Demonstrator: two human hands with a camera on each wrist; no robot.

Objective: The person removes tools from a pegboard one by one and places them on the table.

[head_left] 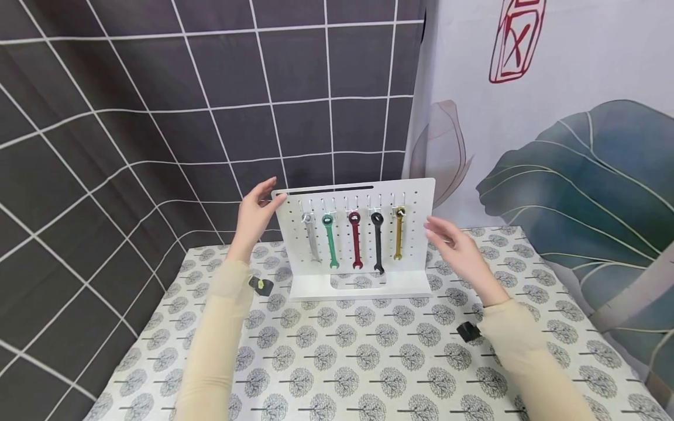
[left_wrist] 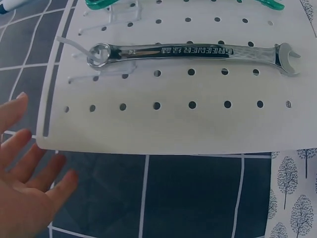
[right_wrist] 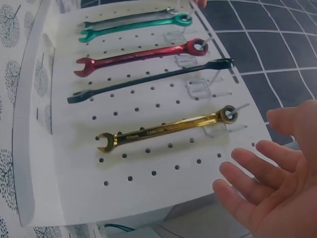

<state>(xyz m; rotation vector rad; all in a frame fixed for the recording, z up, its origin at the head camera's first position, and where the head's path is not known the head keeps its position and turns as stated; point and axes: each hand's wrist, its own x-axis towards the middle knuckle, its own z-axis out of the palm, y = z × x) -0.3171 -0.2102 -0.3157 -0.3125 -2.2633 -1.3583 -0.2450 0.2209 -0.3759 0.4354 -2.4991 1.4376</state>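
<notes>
1. Pegboard, white, one: upright, its base on the patterned table, between the two hands.
2. Wrenches, five, hung in a row on its hooks: silver wrench, green wrench, red wrench, black wrench, gold wrench.
3. Left grip: fingers apart, holding nothing, at the board's upper left corner; contact cannot be told.
4. Right grip: fingers apart, holding nothing, just beside the right edge.
5. Step in hand, as judged: steadying or squaring the board.
6. Handling: take both side edges evenly, fingers clear of the wrenches; keep the base flat, since tipping could swing wrenches off.
7. Fine point: shift the board slowly, if at all; the black wrench, turned edge-on, looks likeliest to sway.
</notes>
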